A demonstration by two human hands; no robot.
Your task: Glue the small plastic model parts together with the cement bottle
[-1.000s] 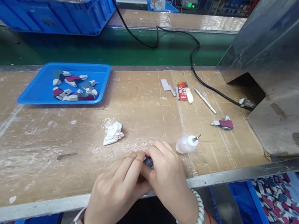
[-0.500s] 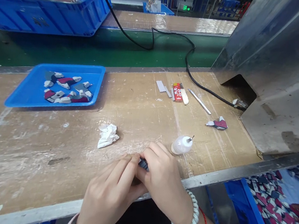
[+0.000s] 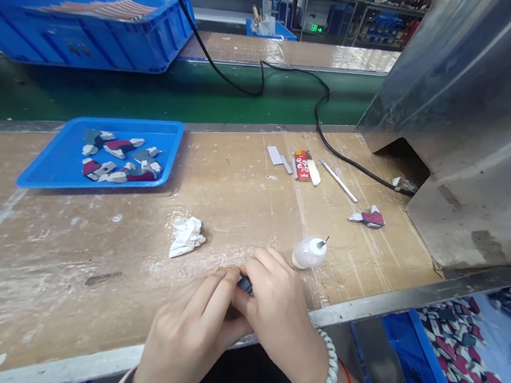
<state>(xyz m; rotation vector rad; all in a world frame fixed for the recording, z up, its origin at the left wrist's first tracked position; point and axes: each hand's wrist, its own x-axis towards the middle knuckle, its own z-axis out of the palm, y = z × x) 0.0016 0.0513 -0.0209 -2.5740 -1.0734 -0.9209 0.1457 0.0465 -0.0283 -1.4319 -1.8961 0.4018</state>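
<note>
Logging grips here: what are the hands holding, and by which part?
The left hand and right hand pinch a small dark piece between their fingers; it is mostly hidden, so which part cannot be told.

Open bench to the left, clutter and a wall to the right.

From the left hand (image 3: pixel 191 333) and right hand (image 3: pixel 278 309), closed together on a small dark piece (image 3: pixel 246 285) at the near edge, the bare workbench (image 3: pixel 65 255) lies open leftward and ahead as far as the blue tray (image 3: pixel 52 176). A crumpled tissue (image 3: pixel 187 237) sits near, ahead and left. A glue bottle (image 3: pixel 307 252) lies just beside the right hand's fingers. Further right, a red-and-grey piece (image 3: pixel 368 218), a metal rod (image 3: pixel 339 181) and a black cable (image 3: pixel 334 154) dot the board, and the slanted metal housing (image 3: pixel 478 119) walls off that side.
</note>
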